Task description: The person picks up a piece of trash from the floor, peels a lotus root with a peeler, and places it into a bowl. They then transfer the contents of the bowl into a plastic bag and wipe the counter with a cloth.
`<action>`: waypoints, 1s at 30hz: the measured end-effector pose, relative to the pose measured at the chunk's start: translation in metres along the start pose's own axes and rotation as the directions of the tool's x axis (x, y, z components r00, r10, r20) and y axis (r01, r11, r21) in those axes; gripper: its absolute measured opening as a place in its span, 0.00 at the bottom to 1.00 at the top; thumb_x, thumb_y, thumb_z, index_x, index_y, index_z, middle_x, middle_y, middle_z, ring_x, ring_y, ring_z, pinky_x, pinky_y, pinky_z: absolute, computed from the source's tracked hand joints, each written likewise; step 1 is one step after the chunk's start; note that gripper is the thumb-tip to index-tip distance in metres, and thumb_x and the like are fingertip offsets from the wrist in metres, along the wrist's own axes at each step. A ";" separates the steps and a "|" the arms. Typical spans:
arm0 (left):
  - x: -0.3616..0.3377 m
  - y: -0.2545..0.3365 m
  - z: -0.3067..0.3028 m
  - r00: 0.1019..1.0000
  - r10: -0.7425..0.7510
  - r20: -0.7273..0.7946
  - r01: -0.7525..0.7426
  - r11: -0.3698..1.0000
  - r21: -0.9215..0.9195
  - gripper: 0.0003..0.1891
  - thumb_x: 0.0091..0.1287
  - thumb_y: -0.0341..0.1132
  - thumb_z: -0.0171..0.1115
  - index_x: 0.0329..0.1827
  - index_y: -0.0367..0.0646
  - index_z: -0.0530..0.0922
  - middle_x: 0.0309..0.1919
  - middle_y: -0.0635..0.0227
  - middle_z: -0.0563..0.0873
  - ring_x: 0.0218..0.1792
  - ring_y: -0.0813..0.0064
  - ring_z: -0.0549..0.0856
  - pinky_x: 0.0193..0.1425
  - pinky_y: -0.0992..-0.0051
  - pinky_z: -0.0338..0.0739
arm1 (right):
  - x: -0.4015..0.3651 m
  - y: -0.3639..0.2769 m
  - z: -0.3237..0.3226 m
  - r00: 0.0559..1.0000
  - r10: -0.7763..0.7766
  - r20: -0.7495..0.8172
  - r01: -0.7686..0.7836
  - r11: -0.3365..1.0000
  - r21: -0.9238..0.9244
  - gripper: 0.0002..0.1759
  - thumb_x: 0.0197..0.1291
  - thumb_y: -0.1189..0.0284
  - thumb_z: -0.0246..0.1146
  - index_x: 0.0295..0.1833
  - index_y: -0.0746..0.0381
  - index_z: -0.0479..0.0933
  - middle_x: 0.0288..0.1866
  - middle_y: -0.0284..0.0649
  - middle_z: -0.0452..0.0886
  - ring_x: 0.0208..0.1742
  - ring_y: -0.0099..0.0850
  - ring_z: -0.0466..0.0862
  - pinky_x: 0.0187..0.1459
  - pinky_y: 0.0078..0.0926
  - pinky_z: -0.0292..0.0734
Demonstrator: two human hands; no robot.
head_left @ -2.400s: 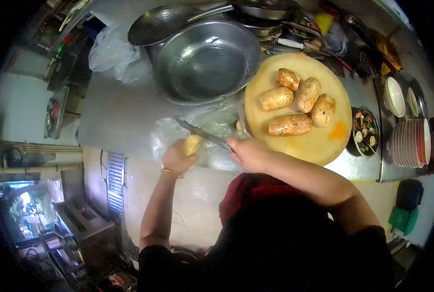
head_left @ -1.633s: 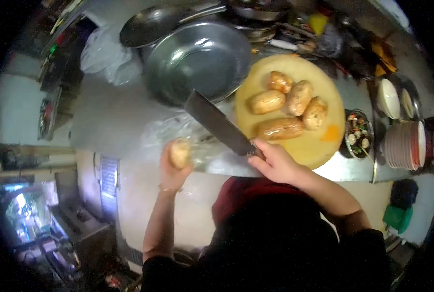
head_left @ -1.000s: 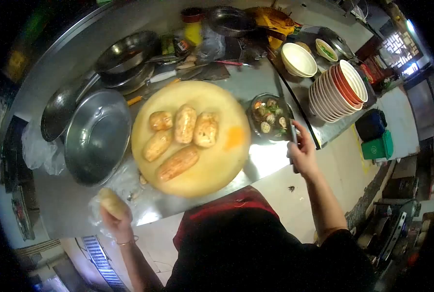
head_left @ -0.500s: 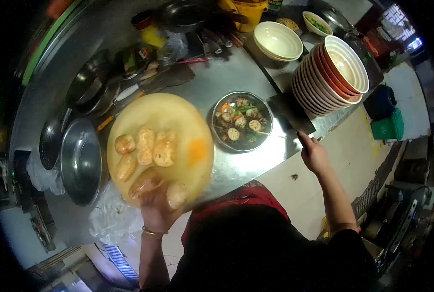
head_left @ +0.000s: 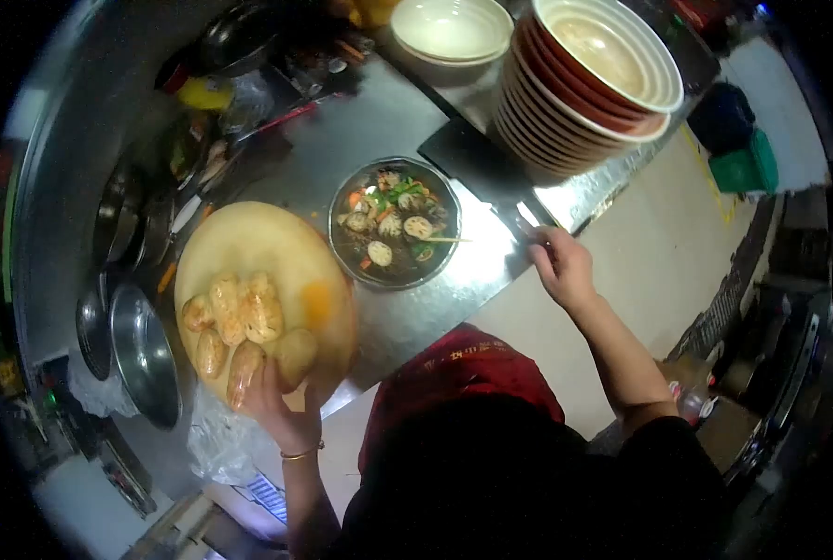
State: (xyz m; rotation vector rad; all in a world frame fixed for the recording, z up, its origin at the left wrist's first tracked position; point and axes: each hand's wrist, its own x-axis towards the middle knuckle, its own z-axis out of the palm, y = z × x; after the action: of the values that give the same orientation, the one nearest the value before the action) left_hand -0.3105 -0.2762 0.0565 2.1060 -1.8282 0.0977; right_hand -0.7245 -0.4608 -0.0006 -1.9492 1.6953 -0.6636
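Observation:
My left hand (head_left: 284, 418) reaches over the near edge of the round yellowish cutting board (head_left: 239, 229), its fingers closed around a potato (head_left: 245, 375). Beside that hand lies a rounder potato (head_left: 295, 357). Several more potatoes (head_left: 246, 308) sit close together just beyond. An orange stain marks the board's right side. In my right hand (head_left: 566, 271) is the handle of a cleaver (head_left: 477, 161); its broad dark blade lies flat along the metal table, close to a tall stack of bowls. Between the hands stands a metal bowl (head_left: 336, 210) of mixed cooked food with lotus root slices and a stick.
The bowl stack (head_left: 538, 117) rises at the table's right edge, with white bowls (head_left: 449, 28) to its left. An empty metal basin (head_left: 146, 359) and plastic bag (head_left: 225, 448) are left of the board. Pans and utensils crowd the back left.
The camera view has shifted. My left hand has brought its potato nearer the others. My right hand and the cleaver have moved left relative to the bowl stack, nearer the food bowl.

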 end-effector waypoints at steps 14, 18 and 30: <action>-0.036 -0.002 -0.009 0.921 0.369 0.126 -0.361 0.929 -0.080 0.29 0.54 0.33 0.65 0.61 0.35 0.72 0.59 0.52 0.77 0.63 0.49 0.71 0.70 0.52 0.59 | -0.389 0.125 0.152 0.388 0.660 0.644 -0.504 0.737 -0.451 0.26 0.69 0.53 0.47 0.63 0.58 0.72 0.58 0.50 0.78 0.60 0.39 0.79 0.57 0.37 0.75; -0.051 0.031 0.006 0.832 0.524 0.182 -0.480 0.845 -0.236 0.27 0.54 0.32 0.64 0.59 0.36 0.73 0.59 0.53 0.76 0.63 0.49 0.70 0.70 0.51 0.59 | -0.354 0.073 0.105 0.497 0.777 0.387 -0.753 0.608 -0.253 0.20 0.65 0.57 0.49 0.44 0.61 0.80 0.49 0.49 0.83 0.52 0.37 0.82 0.48 0.37 0.78; -0.067 0.149 0.034 0.532 0.718 0.449 -0.587 0.695 -0.416 0.18 0.58 0.29 0.63 0.53 0.39 0.77 0.55 0.58 0.81 0.61 0.55 0.75 0.70 0.57 0.64 | -0.329 -0.027 -0.094 0.980 0.052 0.191 -0.185 0.588 0.787 0.18 0.65 0.59 0.51 0.46 0.59 0.78 0.50 0.47 0.81 0.52 0.36 0.81 0.49 0.35 0.78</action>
State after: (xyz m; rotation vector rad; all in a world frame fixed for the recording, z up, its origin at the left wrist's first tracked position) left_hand -0.4724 -0.2392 0.0379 1.2235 -2.7772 -0.6217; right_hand -0.8029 -0.1348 0.0714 -1.1690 1.0948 -0.9869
